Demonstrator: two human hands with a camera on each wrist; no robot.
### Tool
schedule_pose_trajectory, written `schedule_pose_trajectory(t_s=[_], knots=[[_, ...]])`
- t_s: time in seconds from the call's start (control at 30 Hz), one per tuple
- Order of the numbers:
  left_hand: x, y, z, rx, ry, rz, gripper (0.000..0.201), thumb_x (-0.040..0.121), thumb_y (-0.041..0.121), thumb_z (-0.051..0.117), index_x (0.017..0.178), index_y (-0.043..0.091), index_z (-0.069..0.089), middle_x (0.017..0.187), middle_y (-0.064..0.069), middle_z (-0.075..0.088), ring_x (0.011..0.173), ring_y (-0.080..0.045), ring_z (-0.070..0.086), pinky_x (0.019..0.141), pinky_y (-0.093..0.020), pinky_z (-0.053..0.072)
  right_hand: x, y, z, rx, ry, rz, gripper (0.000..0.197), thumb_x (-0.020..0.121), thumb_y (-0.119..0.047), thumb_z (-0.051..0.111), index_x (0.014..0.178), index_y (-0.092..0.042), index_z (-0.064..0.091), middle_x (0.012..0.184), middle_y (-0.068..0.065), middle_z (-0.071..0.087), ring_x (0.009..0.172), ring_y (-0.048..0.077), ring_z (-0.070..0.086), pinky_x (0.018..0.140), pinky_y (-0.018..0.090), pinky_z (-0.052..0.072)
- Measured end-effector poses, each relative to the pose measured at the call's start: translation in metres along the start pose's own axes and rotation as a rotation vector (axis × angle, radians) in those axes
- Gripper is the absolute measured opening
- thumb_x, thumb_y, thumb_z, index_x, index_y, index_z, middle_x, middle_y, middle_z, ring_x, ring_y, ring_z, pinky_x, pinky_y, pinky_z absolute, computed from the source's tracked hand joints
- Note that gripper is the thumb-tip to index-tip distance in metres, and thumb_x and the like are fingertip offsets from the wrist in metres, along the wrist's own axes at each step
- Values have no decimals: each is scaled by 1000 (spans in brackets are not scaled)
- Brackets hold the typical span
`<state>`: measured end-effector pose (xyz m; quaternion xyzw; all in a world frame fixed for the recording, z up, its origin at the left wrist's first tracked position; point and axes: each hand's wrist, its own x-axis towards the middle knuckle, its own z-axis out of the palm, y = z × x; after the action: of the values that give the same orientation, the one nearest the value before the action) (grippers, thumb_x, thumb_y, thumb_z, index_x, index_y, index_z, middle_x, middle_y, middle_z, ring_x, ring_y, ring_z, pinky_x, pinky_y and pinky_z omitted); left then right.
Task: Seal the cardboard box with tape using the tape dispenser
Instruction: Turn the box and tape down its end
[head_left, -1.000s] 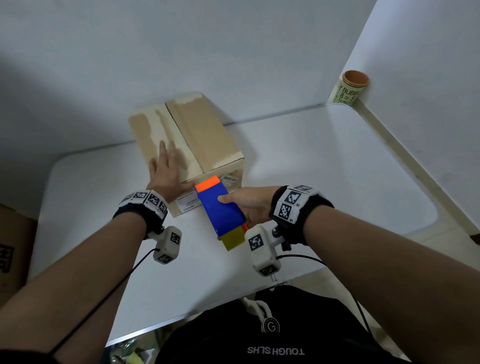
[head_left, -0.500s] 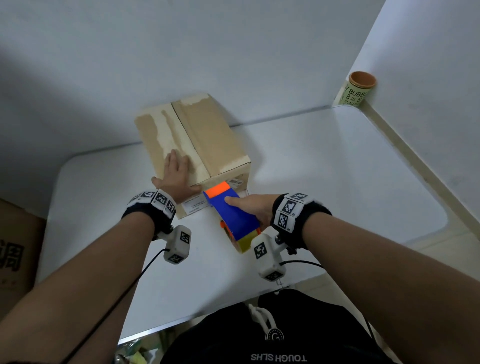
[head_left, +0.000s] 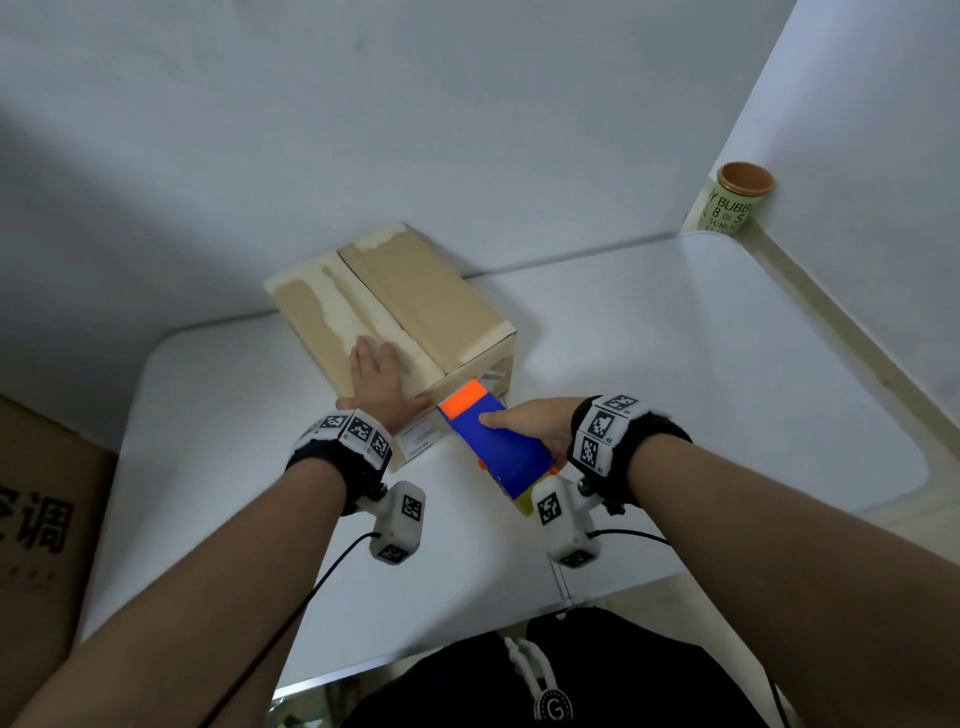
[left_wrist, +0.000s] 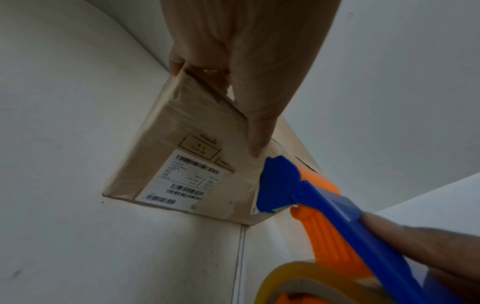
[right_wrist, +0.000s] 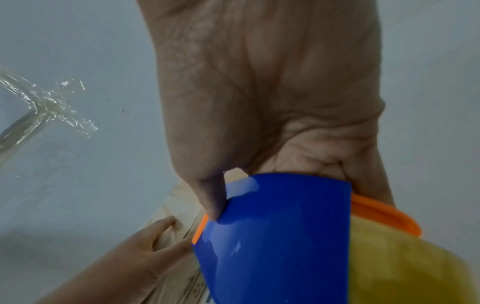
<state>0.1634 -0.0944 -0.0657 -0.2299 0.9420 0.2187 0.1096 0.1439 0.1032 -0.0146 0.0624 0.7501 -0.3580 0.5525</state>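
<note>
**Starting tape on the box's near face**

Pressing flat on the box (head_left: 410, 306) lid at frame centre, left hand (head_left: 376, 382) with fingers spread, thumb over the near edge, likely to keep the flaps shut and the box steady on the tabletop (head_left: 701, 374). Gripping the tape dispenser (head_left: 493, 444), right hand (head_left: 530, 423) curled round it, nose against the near face just right of the label. Compared with a second ago: dispenser lower and tipped downward; left hand drawn nearer the edge.

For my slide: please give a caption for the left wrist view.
Left hand steadies cardboard box; tape dispenser meets its side.
</note>
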Motion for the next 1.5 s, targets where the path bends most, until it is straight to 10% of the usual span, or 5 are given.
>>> schedule_pose_trajectory(t_s=[0.13, 0.3, 1.07, 1.37, 1.5], knots=[[0, -7, -1, 302, 9, 140, 106, 81, 51, 63, 149, 33, -17, 158, 2, -26, 148, -23, -16, 110, -67, 4, 0, 7, -3, 54, -73, 3, 46, 100, -36, 44, 132, -3, 48, 134, 22, 55, 96, 33, 63, 64, 26, 44], [11, -8, 10, 542, -24, 458, 92, 89, 51, 52, 150, 32, -15, 160, 12, -15, 149, -17, -8, 118, -53, 1, 1, 20, -10, 153, -45, -29, 34, 98, -37, 47, 120, -11, 53, 105, 11, 66, 84, 22, 63, 75, 30, 48], [16, -12, 15, 491, -33, 448, 84, 93, 43, 48, 150, 33, -13, 160, 14, -12, 149, -14, -3, 118, -49, 5, -4, 57, -33, -443, -16, -121, 74, 88, -66, 45, 122, -2, 60, 119, 18, 66, 108, 36, 64, 98, 46, 51], [19, -4, -7, 380, -253, 421, 100, 81, 36, 62, 151, 31, -9, 159, 14, -14, 149, -14, -8, 118, -51, -4, -19, 38, -36, -606, 99, -59, 66, 92, -61, 41, 110, -1, 60, 110, 12, 66, 100, 30, 63, 91, 36, 47], [19, 8, -10, 295, -277, 353, 76, 91, 56, 34, 152, 29, -2, 161, 10, -10, 149, -15, -6, 117, -52, -6, -10, 19, -24, -673, 146, -59, 58, 97, -53, 37, 128, -5, 53, 123, 14, 57, 110, 28, 56, 94, 34, 41]])
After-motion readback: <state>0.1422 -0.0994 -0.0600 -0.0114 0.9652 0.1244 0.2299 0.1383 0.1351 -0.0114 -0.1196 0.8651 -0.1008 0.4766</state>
